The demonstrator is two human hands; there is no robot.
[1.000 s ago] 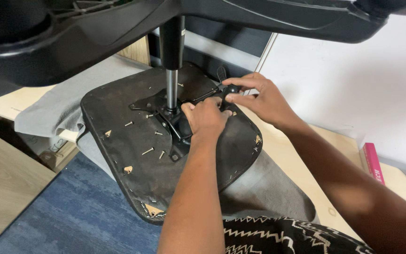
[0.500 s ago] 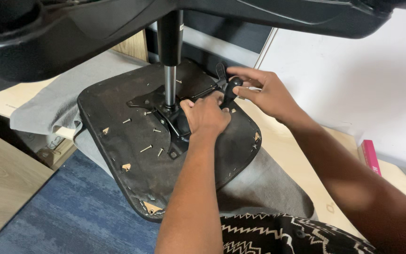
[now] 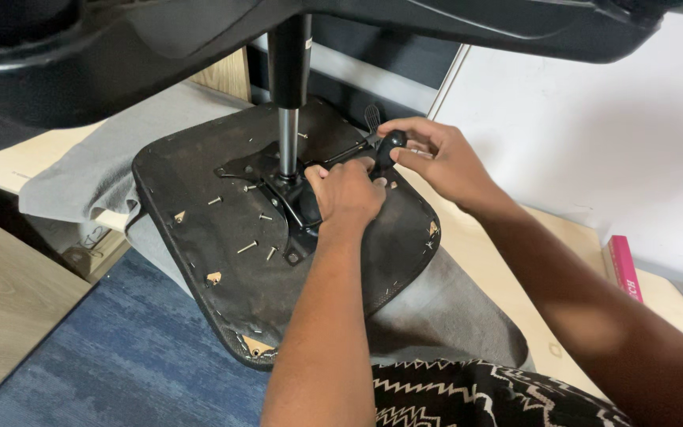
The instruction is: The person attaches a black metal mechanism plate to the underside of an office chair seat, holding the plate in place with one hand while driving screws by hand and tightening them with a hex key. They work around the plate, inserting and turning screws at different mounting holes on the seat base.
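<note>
Meanwhile the left hand point(image 3: 347, 192) stays curled on the mechanism plate point(image 3: 298, 202) at the seat's point(image 3: 223, 261) centre, while the right hand point(image 3: 436, 158) has shifted slightly, fingers pinching the black lever knob point(image 3: 387, 147) at two o'clock.

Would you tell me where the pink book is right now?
In the head view, the pink book lies at far right on the light wooden surface, beyond the right hand.

Even indoor light, sharp, soft shadows
</note>
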